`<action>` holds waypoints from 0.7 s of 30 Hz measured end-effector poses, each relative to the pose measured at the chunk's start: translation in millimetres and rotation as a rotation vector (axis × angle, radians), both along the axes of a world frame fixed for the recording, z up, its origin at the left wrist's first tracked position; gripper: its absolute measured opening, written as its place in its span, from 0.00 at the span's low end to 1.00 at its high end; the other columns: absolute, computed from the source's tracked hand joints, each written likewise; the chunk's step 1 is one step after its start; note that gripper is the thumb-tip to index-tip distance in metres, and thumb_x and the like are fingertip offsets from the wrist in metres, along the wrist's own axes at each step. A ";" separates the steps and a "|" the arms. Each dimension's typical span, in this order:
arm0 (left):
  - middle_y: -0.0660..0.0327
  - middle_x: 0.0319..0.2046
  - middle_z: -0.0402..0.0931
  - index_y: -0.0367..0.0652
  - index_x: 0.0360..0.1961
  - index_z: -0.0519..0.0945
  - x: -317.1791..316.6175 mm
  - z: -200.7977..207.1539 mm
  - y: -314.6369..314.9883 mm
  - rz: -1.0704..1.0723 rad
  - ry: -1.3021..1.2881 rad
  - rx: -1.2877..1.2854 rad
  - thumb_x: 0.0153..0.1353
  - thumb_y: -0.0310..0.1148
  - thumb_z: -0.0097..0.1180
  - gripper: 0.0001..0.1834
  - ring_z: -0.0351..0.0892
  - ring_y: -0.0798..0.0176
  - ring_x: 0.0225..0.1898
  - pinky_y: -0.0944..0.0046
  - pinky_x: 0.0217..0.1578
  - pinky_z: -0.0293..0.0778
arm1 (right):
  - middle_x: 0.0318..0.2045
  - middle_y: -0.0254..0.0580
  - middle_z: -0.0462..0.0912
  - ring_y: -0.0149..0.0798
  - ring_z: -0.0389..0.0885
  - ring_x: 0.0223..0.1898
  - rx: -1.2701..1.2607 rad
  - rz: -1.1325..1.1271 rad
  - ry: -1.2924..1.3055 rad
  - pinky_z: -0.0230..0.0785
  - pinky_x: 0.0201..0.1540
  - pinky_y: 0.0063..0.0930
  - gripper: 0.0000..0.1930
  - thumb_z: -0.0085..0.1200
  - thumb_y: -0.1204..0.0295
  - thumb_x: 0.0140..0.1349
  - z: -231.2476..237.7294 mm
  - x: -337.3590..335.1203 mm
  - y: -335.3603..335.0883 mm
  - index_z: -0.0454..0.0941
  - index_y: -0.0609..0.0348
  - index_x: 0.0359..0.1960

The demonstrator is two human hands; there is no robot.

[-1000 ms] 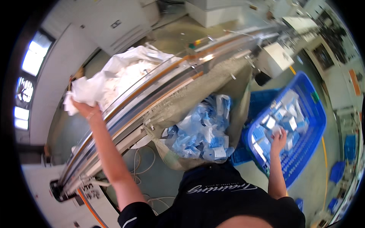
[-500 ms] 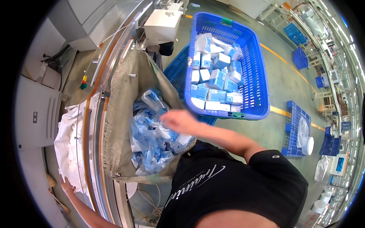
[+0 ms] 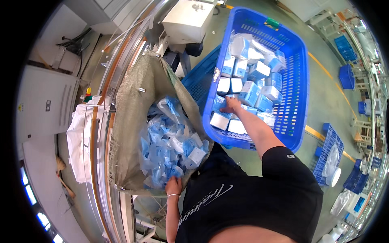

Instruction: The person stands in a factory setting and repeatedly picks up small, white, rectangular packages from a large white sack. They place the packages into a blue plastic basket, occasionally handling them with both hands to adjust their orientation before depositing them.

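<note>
My left hand (image 3: 174, 186) is at the near edge of a woven sack (image 3: 129, 133), its fingers closed on a blue plastic wrapper (image 3: 173, 171) among the pile; the fingertips are partly hidden. The sack hangs open, with many crumpled blue and clear wrappers (image 3: 162, 135) inside. My right hand (image 3: 232, 105) reaches into a blue plastic basket (image 3: 299, 89), thumb and fingers apart around a small blue-and-white box (image 3: 219, 102). Several similar boxes (image 3: 250, 92) fill the basket's left side, some in clear wrapping at the far end.
Left of the sack run long metal rails (image 3: 97, 133), with a white cloth-like bag (image 3: 79, 139) beyond. A white box (image 3: 188, 21) stands at the sack's far end. A blue crate (image 3: 201, 77) sits under the basket. Blue pallets (image 3: 330, 156) lie on the floor at right.
My right hand has moved from above the sack into the basket, onto the boxes. My left hand has come from the white bag at the left to the sack's near edge. The view has shifted.
</note>
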State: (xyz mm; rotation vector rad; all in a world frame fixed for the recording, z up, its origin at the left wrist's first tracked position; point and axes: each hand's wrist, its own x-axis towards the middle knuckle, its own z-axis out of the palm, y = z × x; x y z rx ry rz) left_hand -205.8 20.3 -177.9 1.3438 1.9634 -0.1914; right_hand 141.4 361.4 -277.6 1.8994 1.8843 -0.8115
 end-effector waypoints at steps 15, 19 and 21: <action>0.53 0.43 0.77 0.31 0.50 0.69 52.4 143.6 147.5 0.661 -1.104 0.224 0.63 0.59 0.37 0.36 0.79 0.61 0.37 0.60 0.36 0.77 | 0.49 0.46 0.68 0.45 0.69 0.49 0.626 0.227 1.285 0.61 0.53 0.30 0.34 0.68 0.76 0.37 269.0 -38.8 -64.8 0.65 0.61 0.49; 0.52 0.52 0.70 0.36 0.57 0.64 40.2 185.0 181.0 1.021 -1.712 -0.007 0.58 0.65 0.38 0.42 0.74 0.58 0.48 0.61 0.47 0.71 | 0.53 0.48 0.70 0.47 0.70 0.52 1.113 0.926 1.008 0.65 0.53 0.36 0.19 0.49 0.77 0.50 296.8 -111.7 -95.8 0.71 0.58 0.47; 0.53 0.50 0.70 0.38 0.58 0.63 17.5 193.0 167.9 0.924 -1.619 0.248 0.60 0.57 0.44 0.35 0.73 0.60 0.48 0.61 0.50 0.69 | 0.56 0.50 0.65 0.51 0.68 0.55 0.724 0.853 1.147 0.65 0.54 0.35 0.25 0.52 0.82 0.48 303.5 -119.2 -92.0 0.68 0.59 0.52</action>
